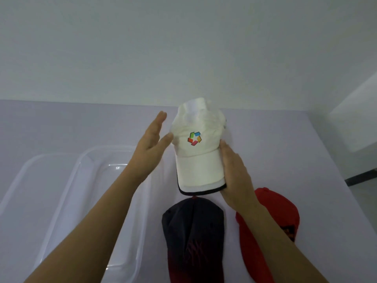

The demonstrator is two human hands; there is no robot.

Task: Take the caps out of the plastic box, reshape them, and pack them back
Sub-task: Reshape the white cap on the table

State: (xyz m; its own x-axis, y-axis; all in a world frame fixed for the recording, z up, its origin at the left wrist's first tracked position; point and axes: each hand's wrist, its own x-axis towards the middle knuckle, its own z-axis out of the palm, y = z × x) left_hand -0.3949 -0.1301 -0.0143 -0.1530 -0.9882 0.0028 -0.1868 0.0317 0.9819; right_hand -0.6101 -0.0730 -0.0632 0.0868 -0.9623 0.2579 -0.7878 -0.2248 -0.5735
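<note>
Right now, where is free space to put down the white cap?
The clear plastic box is empty inside. The table is bare beyond the box, and right of the red cap. It is crowded near you: the dark cap and red cap lie side by side under the white cap.

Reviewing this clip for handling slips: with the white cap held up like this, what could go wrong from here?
1. Only the right hand grips the white cap, by the brim's edge; the open left hand barely touches the crown, so the cap could slip.
2. If dropped, it would likely land on the dark cap below, possibly denting it.
</note>
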